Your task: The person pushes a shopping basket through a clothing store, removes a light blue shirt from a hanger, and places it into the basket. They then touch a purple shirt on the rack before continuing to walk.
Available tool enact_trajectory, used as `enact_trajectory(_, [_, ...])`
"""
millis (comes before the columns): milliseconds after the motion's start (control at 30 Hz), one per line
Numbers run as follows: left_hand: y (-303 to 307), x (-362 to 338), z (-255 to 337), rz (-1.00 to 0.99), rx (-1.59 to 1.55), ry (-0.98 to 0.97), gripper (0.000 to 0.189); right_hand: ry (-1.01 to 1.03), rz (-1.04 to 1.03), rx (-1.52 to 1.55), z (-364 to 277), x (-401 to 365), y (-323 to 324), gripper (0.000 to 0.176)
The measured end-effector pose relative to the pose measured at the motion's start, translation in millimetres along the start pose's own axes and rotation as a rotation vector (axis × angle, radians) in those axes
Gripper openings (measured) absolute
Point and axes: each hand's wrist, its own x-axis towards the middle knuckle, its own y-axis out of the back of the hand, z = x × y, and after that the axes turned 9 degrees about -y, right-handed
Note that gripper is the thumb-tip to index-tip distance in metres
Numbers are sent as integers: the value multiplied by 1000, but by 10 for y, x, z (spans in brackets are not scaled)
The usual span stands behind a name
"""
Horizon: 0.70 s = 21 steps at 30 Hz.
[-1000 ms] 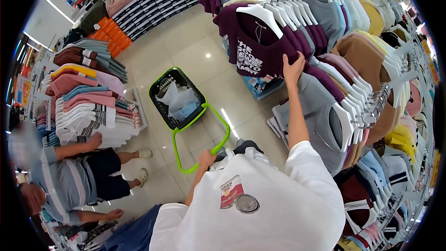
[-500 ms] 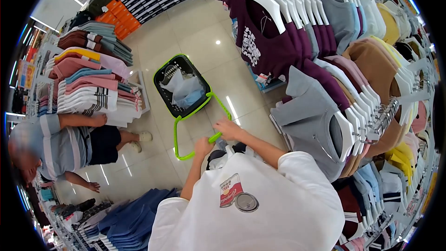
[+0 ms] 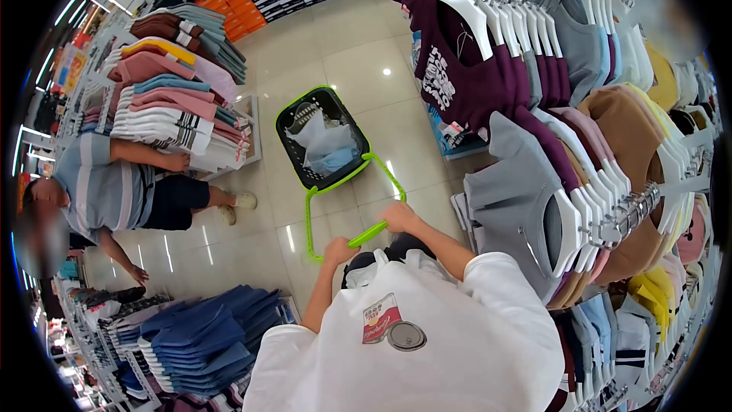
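In front of me on the floor is a black shopping basket (image 3: 286, 154) with a lime-green rim. Several things lie in it, among them a translucent plastic bag (image 3: 320, 137) with something light blue inside. A long green handle (image 3: 370, 234) reaches from the basket's near side back to my body. My left hand (image 3: 339, 250) is closed around the left part of its grip. Farther right on the same bar, my right hand (image 3: 399, 218) is closed too. The fingers of both hands are partly hidden by the angle.
Maroon tops (image 3: 465, 53) and a grey T-shirt (image 3: 511, 183) hang close on the right. To the left are striped shirts (image 3: 164, 126) and another person (image 3: 114, 183). Blue garments (image 3: 210, 336) hang at lower left. Orange shoeboxes (image 3: 232, 9) are stacked at the back.
The basket and most surroundings sit slightly farther right in view. My right hand has shifted right and a little lower on the handle. The person's lower hand has moved left and up.
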Motion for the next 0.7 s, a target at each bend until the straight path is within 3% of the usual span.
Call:
enact_trajectory(267, [-515, -489, -209, 241, 52, -57, 33, -73, -129, -224, -85, -382, 44, 21])
enact_trajectory(433, [-629, -728, -225, 329, 70, -80, 31, -97, 3, -160, -282, -651, 48, 18])
enact_trajectory(533, [-813, -848, -255, 286, 111, -79, 31, -131, 24, -113, -358, -817, -74, 18])
enact_trajectory(600, [-895, -934, -270, 461, 98, -161, 30, -127, -13, -141, -377, -912, -130, 19])
enact_trajectory(700, [-1051, -1147, -206, 505, 71, -199, 29, -147, -64, -124, -391, -1036, -233, 19])
